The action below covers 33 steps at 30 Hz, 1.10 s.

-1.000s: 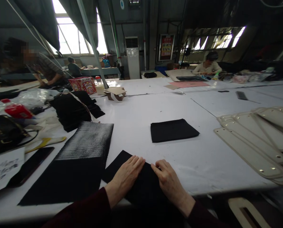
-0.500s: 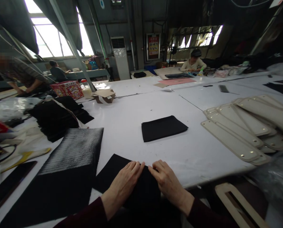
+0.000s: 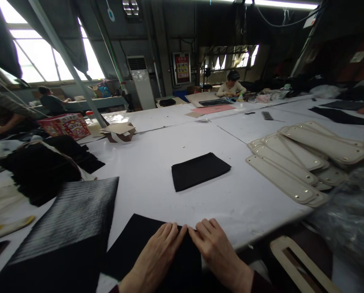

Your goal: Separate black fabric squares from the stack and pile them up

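Note:
My left hand (image 3: 157, 258) lies flat with fingers stretched out on a black fabric piece (image 3: 133, 240) at the near edge of the white table (image 3: 157, 158). My right hand (image 3: 214, 248) rests beside it, fingers out and pressing the same fabric's far edge; the fingertips of both hands nearly meet. A folded black cloth (image 3: 198, 170) lies apart in the middle of the table. A larger black ribbed panel (image 3: 69, 219) lies to the left of my hands.
A stack of cream strap-shaped pieces (image 3: 301, 162) lies at right. Heaped black fabric (image 3: 38, 167) is at left, with a red printed box (image 3: 64, 125) and a cardboard box (image 3: 117, 132) behind. A person (image 3: 231, 87) sits at the far end, others at far left.
The view has swung right and tilted up, so my hands sit lower in frame. Both hands stay flat on the black fabric, barely shifted.

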Motion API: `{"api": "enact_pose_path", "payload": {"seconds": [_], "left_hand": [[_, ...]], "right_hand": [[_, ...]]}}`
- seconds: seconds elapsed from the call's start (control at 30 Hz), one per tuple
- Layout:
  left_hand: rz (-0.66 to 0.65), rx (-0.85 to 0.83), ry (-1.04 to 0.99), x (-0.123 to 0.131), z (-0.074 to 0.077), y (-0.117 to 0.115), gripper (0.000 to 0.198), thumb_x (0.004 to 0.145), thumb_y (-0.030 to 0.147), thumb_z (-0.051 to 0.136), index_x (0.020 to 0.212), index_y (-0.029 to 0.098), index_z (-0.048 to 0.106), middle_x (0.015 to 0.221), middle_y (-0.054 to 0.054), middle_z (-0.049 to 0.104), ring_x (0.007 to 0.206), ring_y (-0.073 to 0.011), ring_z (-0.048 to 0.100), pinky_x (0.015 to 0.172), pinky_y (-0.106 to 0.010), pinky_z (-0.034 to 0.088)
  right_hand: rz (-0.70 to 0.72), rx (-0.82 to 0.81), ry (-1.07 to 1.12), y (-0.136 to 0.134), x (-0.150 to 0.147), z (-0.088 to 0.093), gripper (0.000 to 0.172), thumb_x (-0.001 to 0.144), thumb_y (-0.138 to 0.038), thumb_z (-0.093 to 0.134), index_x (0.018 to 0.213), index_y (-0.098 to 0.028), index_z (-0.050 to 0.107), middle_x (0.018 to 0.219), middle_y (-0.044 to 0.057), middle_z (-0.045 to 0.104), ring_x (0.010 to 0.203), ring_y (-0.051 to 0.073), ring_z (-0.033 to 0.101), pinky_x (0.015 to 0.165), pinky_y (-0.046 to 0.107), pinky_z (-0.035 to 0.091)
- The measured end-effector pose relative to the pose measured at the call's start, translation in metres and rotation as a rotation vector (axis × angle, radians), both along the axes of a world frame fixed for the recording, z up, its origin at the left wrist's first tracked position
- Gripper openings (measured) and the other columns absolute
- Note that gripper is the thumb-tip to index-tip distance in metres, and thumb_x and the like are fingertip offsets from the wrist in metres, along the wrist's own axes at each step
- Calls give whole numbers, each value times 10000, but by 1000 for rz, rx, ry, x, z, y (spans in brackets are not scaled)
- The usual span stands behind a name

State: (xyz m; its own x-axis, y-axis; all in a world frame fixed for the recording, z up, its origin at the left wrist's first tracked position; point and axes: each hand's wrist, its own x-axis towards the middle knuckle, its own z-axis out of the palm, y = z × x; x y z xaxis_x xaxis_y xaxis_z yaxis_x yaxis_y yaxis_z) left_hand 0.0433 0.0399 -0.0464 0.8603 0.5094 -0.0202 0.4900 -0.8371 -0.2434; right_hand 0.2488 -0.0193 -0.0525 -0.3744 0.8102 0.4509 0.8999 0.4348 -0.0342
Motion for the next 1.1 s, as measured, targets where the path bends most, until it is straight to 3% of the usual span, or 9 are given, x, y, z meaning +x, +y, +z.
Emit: {"api": "enact_pose_path", "payload": {"seconds": [0.27,0.8,0.9,1.0,1.1], "left_hand": [[-35,23,41,0,-2,0,673,918,87,380,1540,178,141,1371,-159,516,1258,-275,489,1081,-412,356],[-6,28,34,4,0,-2,672,901,81,419,1526,206,209,1329,-159,539,1219,-288,518,1048,-429,387],[-5,37,18,4,-1,-2,677,898,84,433,1524,215,212,1326,-152,538,1209,-285,524,1055,-430,379],[8,41,6,5,-2,-3,679,902,93,438,1526,225,203,1324,-143,536,1215,-282,518,1066,-429,368],[31,27,10,5,1,-4,659,917,105,427,1524,226,203,1316,-136,540,1216,-274,517,1070,-428,366]], "right_hand": [[-42,72,-87,-4,1,2,308,864,-105,577,1170,-88,601,837,47,545,786,219,456,745,399,346],[-60,6,-76,-12,10,0,374,830,-101,592,1203,-118,577,867,54,580,797,219,478,757,398,352],[-74,-68,14,-16,17,0,369,813,-43,546,1158,-164,594,850,44,575,787,217,491,730,389,373],[-111,-165,240,-15,19,7,340,845,-13,450,1085,-198,605,897,50,583,848,221,523,771,393,417],[-86,-227,529,-7,8,14,437,885,1,344,1227,-199,530,1062,73,589,990,199,547,867,360,466]]}}
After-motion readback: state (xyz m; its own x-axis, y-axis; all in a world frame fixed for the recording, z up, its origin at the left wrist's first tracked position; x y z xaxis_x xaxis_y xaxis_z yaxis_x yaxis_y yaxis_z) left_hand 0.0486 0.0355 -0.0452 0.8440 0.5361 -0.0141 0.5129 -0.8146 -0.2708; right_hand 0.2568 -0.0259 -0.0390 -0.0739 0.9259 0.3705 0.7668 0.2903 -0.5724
